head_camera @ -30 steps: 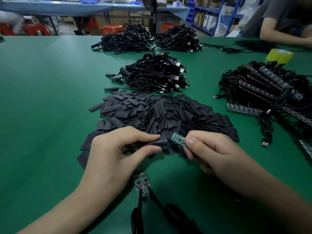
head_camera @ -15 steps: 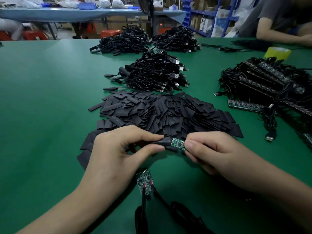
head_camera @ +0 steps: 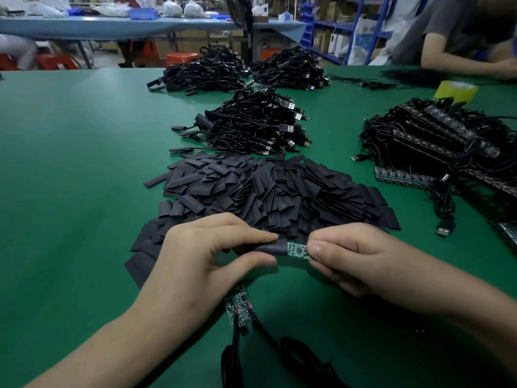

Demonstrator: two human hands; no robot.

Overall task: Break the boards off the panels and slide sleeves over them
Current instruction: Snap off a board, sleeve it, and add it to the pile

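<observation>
Head view: sleeve pile (head_camera: 265, 189) lies just behind; left hand (head_camera: 195, 256) pinches a sleeve (head_camera: 272, 245), right hand (head_camera: 355, 256) pinches the board (head_camera: 297, 250), lying left-right.

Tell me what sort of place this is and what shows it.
Probably an electronics assembly workshop: the green work table carries a heap of cut black sleeves, bundles of USB cables and panels of small circuit boards, with stock shelving behind. The left hand holds a sleeve, the right hand a board.
</observation>
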